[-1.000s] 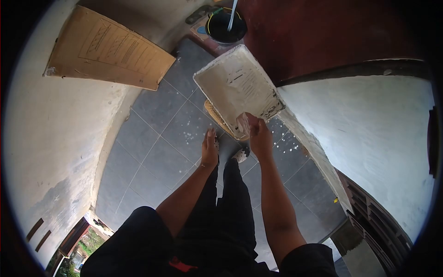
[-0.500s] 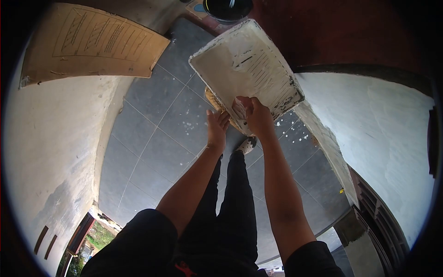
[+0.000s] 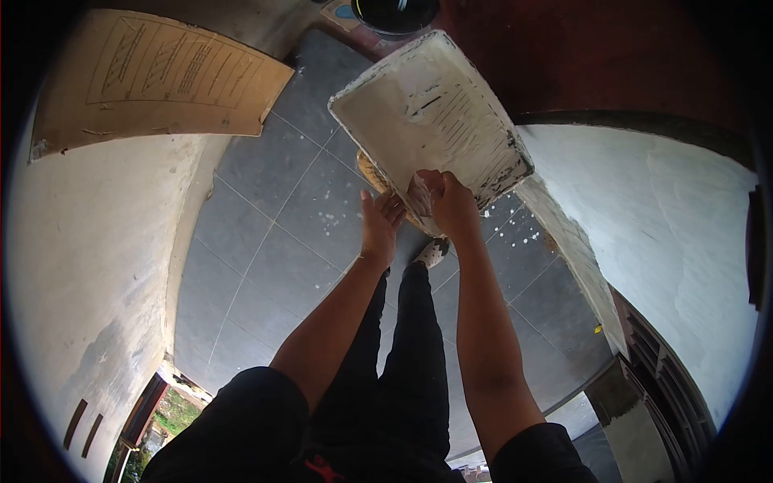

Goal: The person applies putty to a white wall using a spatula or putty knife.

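Paint tray (image 3: 423,121), coated off-white with dark scuffs and ridges, lies tilted across the upper middle of the frame, its lower end near the person. Over that end, the right hand (image 3: 455,205) has its fingers curled, gripping a pale, paint-smeared piece (image 3: 419,196) whose exact kind is unclear. The left hand (image 3: 380,229) is open, thumb apart and fingers stretched toward the tray's lower-left edge; whether they touch it cannot be told. A tan object (image 3: 371,171) shows partly from under that edge. Beyond the tray's upper end, a black bucket (image 3: 394,16) is cut off by the frame. Printed cardboard (image 3: 169,76) leans at upper left, and white spots dot the gray tiled floor (image 3: 266,229) around a patterned shoe (image 3: 433,253) just below the tray.
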Demonstrator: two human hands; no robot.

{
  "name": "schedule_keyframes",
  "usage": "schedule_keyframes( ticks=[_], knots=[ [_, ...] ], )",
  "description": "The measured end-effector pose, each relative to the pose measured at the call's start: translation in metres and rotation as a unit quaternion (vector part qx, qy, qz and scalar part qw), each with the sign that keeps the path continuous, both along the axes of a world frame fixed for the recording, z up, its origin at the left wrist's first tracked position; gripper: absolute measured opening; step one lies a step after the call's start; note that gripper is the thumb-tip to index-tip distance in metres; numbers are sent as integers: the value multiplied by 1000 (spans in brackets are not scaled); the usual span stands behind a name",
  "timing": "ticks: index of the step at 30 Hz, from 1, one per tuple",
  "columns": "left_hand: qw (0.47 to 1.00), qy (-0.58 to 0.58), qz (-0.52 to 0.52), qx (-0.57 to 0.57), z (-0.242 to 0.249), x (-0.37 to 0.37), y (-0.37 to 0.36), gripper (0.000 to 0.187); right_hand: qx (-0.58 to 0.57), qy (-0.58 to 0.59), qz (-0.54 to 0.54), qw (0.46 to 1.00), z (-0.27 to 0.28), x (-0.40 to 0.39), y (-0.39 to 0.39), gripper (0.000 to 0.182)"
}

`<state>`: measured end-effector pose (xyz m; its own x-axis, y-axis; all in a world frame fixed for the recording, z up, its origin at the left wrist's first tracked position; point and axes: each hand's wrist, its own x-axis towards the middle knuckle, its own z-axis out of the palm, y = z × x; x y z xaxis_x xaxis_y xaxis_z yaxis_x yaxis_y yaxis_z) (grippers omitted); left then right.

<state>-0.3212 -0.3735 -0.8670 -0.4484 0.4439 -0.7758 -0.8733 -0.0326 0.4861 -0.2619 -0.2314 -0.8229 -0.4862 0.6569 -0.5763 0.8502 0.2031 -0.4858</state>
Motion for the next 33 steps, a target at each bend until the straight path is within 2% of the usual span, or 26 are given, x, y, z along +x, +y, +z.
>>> schedule_keyframes(
  ticks=[5,11,17,19,23,24,25,29,31,32,33],
  knots=[
    [1000,-1,-8,3,2,-1,1,100,0,-14,20,1000,-10,-11,10,26],
    [1000,6,-25,10,4,-2,1,101,-34,22,35,999,-18,-18,29,33],
    [999,-9,-30,12,1,-6,-2,100,-87,47,6,995,-49,-12,43,37],
    [999,-12,-35,16,-2,-7,-4,100,-179,40,-33,983,-54,-10,51,40],
    [999,-5,-47,9,-2,-7,-8,99,-168,117,-63,977,-56,11,54,36],
    [999,-4,-49,13,-1,-8,-9,99,-248,134,-197,939,-47,17,52,36],
    [999,-3,-45,-2,1,-8,-11,99,-320,149,-325,877,-36,24,50,36],
    [999,10,-25,-40,13,-5,-26,98,-336,226,-355,843,14,55,44,47],
    [999,10,-13,-38,18,-1,-36,97,-377,329,-365,785,28,71,39,49],
    [999,18,-15,-47,23,2,-42,97,-370,338,-360,787,41,77,37,49],
    [998,27,-17,-56,32,3,-45,96,-397,357,-371,760,57,81,34,49]
  ],
)
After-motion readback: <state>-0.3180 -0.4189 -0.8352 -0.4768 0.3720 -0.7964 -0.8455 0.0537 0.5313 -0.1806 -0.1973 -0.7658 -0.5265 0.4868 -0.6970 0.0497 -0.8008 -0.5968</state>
